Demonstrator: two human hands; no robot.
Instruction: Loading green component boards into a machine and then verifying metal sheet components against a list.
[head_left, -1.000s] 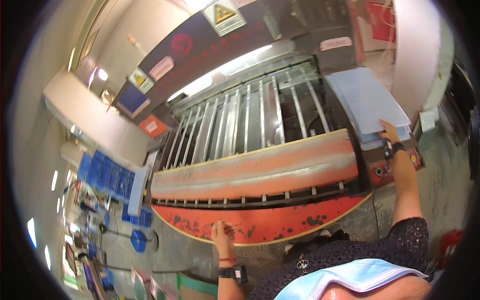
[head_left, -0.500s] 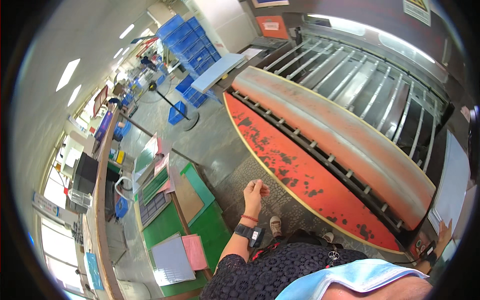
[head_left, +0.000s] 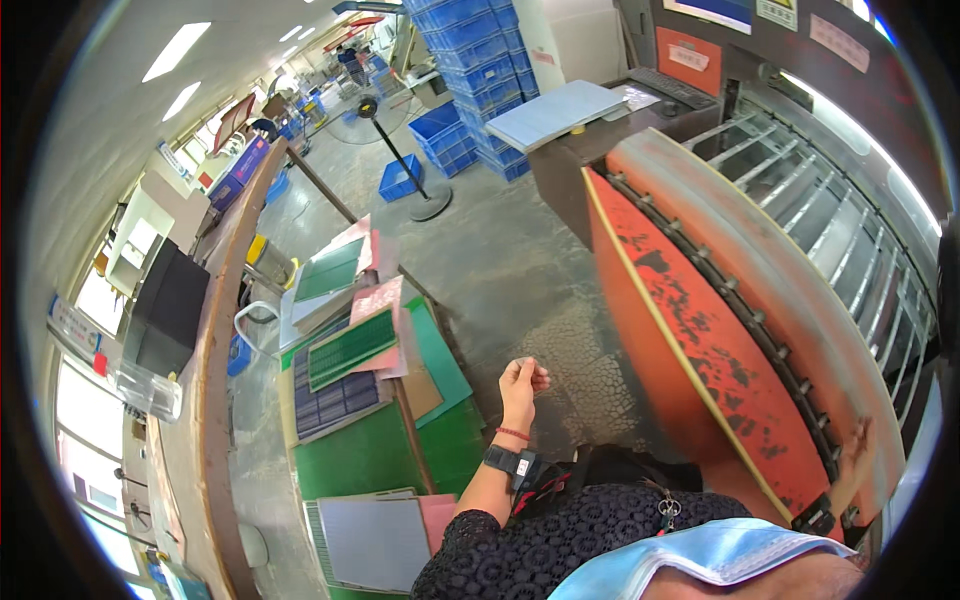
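Note:
My left hand [head_left: 525,385] hangs in front of my body with its fingers curled in, and nothing shows sticking out of it. A red band and a black wrist device sit on that arm. At the lower right, my right hand [head_left: 858,452] rests against the worn orange board [head_left: 735,265], fingers stretched out and slightly smeared. Beside that board runs a red board [head_left: 690,330] with dark worn patches and a yellow edge. A dark strip with a row of small metal clips [head_left: 745,310] lies between the two.
Metal rollers [head_left: 850,235] lie behind the orange board. On my left is a green-topped bench [head_left: 355,450] with stacked panels [head_left: 372,540] and a green patterned board [head_left: 352,348]. Farther off stand a pedestal fan [head_left: 400,160], blue crates [head_left: 475,75] and a pale board [head_left: 555,112].
My view has turned, so the boards sit farther right. My right hand has come away from the pale sheets at the far right onto the orange board. The left hand stays curled.

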